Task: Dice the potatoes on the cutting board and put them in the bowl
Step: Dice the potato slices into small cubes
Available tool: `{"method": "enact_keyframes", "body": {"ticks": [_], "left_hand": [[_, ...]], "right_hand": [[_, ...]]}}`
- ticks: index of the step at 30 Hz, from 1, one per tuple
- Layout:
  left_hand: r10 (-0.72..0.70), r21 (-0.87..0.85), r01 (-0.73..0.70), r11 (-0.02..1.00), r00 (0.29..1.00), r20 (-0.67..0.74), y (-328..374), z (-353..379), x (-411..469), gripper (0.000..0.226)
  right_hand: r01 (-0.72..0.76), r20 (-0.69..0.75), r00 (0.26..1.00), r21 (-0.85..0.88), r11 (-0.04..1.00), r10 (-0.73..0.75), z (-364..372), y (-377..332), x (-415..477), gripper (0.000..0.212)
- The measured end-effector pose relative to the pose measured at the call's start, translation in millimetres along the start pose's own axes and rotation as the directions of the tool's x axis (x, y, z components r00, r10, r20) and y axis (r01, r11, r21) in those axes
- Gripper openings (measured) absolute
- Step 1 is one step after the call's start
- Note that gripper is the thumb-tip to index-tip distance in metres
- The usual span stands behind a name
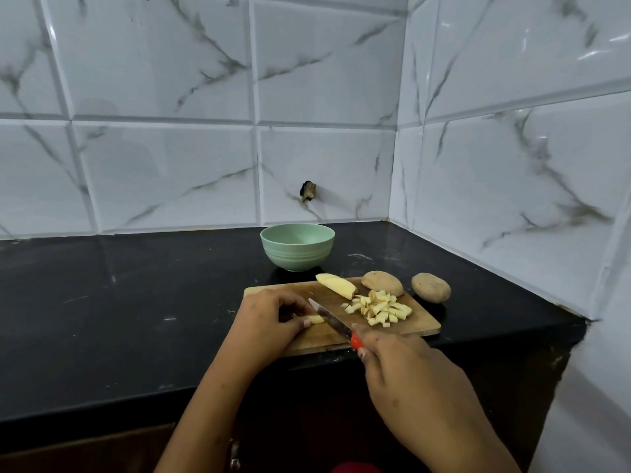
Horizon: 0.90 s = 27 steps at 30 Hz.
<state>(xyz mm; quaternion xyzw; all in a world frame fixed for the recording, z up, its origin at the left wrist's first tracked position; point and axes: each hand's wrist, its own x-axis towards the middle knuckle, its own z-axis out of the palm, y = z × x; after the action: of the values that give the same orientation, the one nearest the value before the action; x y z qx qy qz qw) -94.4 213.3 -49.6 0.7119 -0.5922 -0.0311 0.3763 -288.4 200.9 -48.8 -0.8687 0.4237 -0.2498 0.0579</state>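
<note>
A wooden cutting board lies near the front edge of the black counter. My left hand pinches a pale potato strip down on the board's left part. My right hand grips the red handle of a knife, whose blade rests beside that strip. A pile of diced potato sits in the middle of the board. A cut potato wedge and an unpeeled potato half lie at the board's far edge. A whole potato rests on the counter to the right. The green bowl stands behind the board.
The black counter stretches to the left. White marble-patterned tiled walls close it off at the back and on the right, forming a corner. A small dark hole marks the back wall above the bowl.
</note>
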Motion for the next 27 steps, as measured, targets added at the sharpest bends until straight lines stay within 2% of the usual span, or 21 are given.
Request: {"method": "enact_keyframes", "body": {"ticks": [4,8,12,15,20,27], "left_hand": [[-0.021,0.008,0.021,1.000,1.000,-0.009,2,3,0,0.010],[-0.053,0.019,0.053,0.998,0.998,-0.025,3,4,1,0.007],[-0.090,0.042,0.092,0.995,0.995,-0.040,5,5,2,0.002],[-0.062,0.092,0.065,0.994,0.997,-0.035,9,9,5,0.004],[-0.053,0.038,0.057,0.998,0.994,-0.098,12,16,4,0.004],[-0.054,0.094,0.066,0.993,0.991,-0.125,9,16,2,0.010]], "right_hand": [[0.033,0.106,0.994,-0.174,0.984,-0.015,9,-5,4,0.057],[0.054,0.165,0.986,-0.229,0.972,-0.016,13,-11,6,0.064],[0.038,0.098,0.995,-0.220,0.975,-0.017,13,-6,0,0.061],[-0.001,0.051,0.999,-0.181,0.983,0.010,8,-2,-2,0.061],[-0.005,0.118,0.993,-0.153,0.988,0.023,6,-8,0,0.062],[-0.009,0.102,0.994,-0.156,0.988,0.026,7,-1,2,0.058]]}}
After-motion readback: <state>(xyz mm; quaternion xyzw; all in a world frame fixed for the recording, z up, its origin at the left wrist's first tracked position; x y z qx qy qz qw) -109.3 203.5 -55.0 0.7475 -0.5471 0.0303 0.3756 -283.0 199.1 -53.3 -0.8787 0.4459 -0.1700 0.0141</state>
